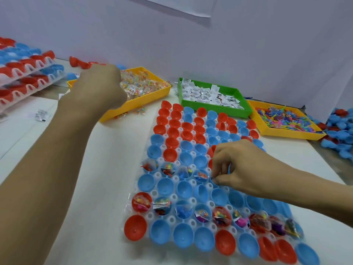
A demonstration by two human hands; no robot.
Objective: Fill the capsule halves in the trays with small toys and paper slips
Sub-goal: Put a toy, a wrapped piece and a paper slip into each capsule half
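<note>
A clear tray (173, 197) in front of me holds rows of red and blue capsule halves (165, 186). The second row from the front (202, 213) and part of a middle row hold toys and bead packets. My right hand (240, 169) pinches a small clear packet (209, 177) just right of a filled blue half (200, 175) in that middle row. My left hand (99, 87) reaches into the yellow tray (133, 104) of bead packets (143, 85); its fingers are hidden behind the back of the hand. A green tray (214, 109) holds paper slips (206, 94).
Another yellow tray (286, 135) at the right holds small colourful toys (286, 119). Loose blue capsule halves (340, 134) pile at the far right. Stacked trays of halves (24, 73) stand at the far left. A stray slip (41, 115) lies on the table.
</note>
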